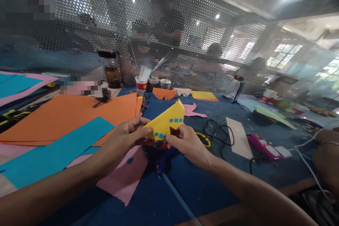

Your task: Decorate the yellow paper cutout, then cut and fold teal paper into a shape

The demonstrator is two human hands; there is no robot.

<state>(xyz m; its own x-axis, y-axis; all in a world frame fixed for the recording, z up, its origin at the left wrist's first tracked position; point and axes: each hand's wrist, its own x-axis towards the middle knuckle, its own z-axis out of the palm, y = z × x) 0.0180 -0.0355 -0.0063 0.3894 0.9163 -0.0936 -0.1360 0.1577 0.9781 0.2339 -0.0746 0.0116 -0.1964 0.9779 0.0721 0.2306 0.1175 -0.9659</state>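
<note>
Between my two hands is a folded yellow paper piece [165, 122] with small blue squares stuck on it in two short rows and a notch at its lower edge. My left hand [132, 132] pinches its left corner between thumb and fingers. My right hand [185, 141] grips the lower right side near the notch. Below the hands lie a pink paper sheet [128, 176] with a small blue scrap on it and a thin light-blue stick [177, 194]. Yellow-handled scissors [206, 141], partly hidden, rest just beyond my right hand.
Orange sheets [71, 116] and a blue paper strip [60, 152] cover the left side. Paper cups [141, 84], a dark bottle [112, 70] and notched orange paper [164, 94] stand or lie at the back. A black cable [219, 132] and magenta device [265, 147] are on the right.
</note>
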